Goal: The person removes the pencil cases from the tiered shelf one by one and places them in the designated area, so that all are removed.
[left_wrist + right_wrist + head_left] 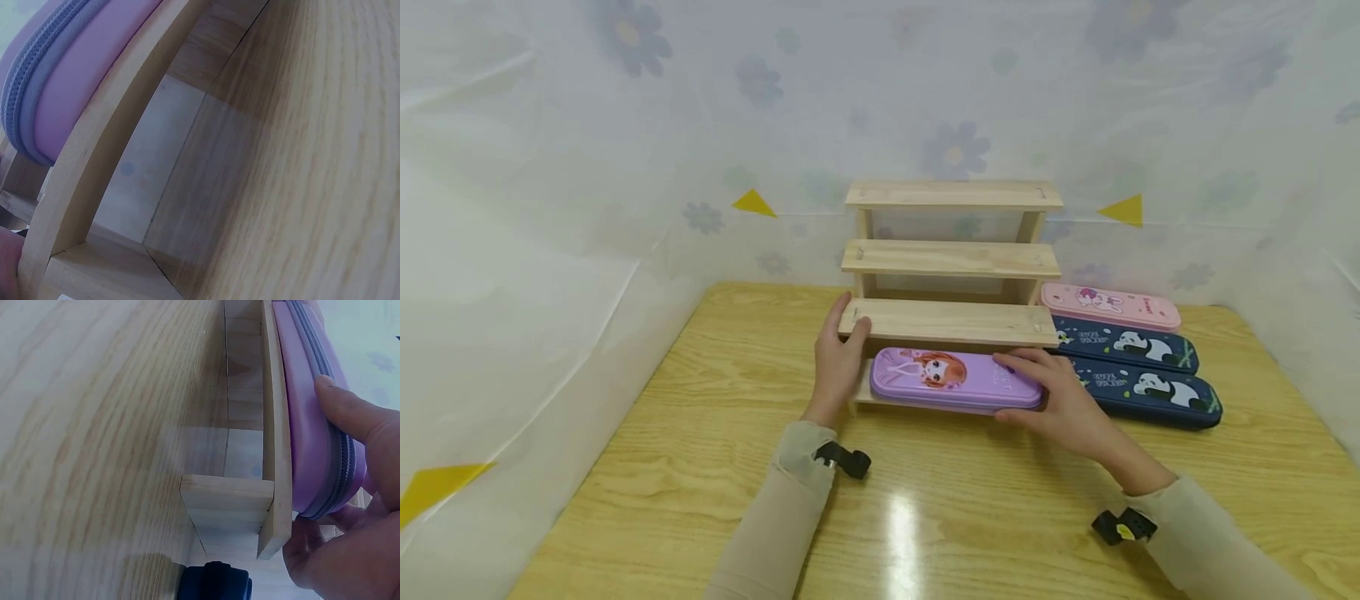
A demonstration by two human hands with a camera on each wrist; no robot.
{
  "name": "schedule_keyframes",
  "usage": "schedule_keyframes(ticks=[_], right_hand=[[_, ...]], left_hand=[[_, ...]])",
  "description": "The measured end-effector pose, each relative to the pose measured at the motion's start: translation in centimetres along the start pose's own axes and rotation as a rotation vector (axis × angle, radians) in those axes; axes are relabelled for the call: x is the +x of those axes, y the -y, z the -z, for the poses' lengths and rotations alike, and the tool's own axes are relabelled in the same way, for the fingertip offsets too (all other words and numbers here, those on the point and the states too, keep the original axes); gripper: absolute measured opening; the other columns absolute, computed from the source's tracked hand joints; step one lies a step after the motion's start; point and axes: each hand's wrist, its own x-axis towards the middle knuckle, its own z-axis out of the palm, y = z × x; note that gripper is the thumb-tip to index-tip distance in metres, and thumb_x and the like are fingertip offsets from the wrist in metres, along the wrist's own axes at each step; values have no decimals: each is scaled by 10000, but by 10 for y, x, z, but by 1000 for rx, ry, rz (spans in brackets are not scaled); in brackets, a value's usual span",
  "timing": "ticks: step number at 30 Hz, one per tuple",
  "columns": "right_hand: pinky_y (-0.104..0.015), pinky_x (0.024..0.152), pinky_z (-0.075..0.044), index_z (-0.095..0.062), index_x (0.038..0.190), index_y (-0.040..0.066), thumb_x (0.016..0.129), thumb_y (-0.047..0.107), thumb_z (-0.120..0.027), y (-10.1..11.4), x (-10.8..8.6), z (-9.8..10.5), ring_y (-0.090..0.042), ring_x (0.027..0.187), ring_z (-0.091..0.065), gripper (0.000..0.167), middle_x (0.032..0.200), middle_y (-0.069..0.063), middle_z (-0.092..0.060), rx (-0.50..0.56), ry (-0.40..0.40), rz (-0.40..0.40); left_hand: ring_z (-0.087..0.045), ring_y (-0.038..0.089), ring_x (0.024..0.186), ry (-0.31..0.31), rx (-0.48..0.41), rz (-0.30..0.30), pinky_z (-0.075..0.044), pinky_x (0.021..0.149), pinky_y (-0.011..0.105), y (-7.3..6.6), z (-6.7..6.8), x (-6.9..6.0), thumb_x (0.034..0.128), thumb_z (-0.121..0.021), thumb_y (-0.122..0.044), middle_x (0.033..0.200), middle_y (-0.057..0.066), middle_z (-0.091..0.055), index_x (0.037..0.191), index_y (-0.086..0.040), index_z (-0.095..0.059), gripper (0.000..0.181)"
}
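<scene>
A purple zippered pencil case (925,379) with a red-haired cartoon girl on its lid lies on the lowest step of a wooden tiered rack (947,321). My right hand (1063,408) holds the case by its right end, with the thumb on the zippered front side in the right wrist view. At the rack's left end, my left hand (837,367) grips the second-lowest board, its thumb on top and its fingers along the outer side. In the left wrist view the case (69,81) rests on the step board (81,169), and only a bit of the hand shows.
Right of the rack lie two navy panda pencil cases (1157,396) and a pink rabbit case (1112,307) behind them, partly hidden by the rack. Everything stands on a wood-grain table (715,400). Pale flowered sheeting (955,100) encloses the back and sides.
</scene>
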Motion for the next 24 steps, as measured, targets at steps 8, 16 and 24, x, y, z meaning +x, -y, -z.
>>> schedule_keyframes(ticks=[8, 16, 24], right_hand=[[-617, 974, -384, -568, 1411, 185, 782, 300, -848, 2, -9, 14, -391, 1268, -431, 698, 1421, -123, -460, 8, 18, -32], [-625, 956, -389, -557, 1425, 210, 788, 292, -843, -2, -21, 26, -405, 1287, -417, 703, 1436, -116, -458, -5, 19, -28], [-552, 914, -409, -556, 1426, 188, 791, 253, -842, -2, -32, 36, -393, 1266, -437, 700, 1426, -116, -468, -38, -3, -27]], left_hand=[[-291, 137, 1420, 2, -18, -16, -248, 1159, 395, 1, 0, 0, 997, -570, -383, 1528, -102, -376, 1517, -236, -406, 565], [-292, 133, 1418, 0, -9, -13, -261, 1154, 401, 0, 0, 0, 991, -570, -384, 1533, -107, -370, 1523, -222, -398, 582], [-472, 191, 1193, 14, -22, 5, -402, 1019, 423, 0, 0, -1, 989, -556, -419, 1544, -133, -339, 1527, -270, -384, 585]])
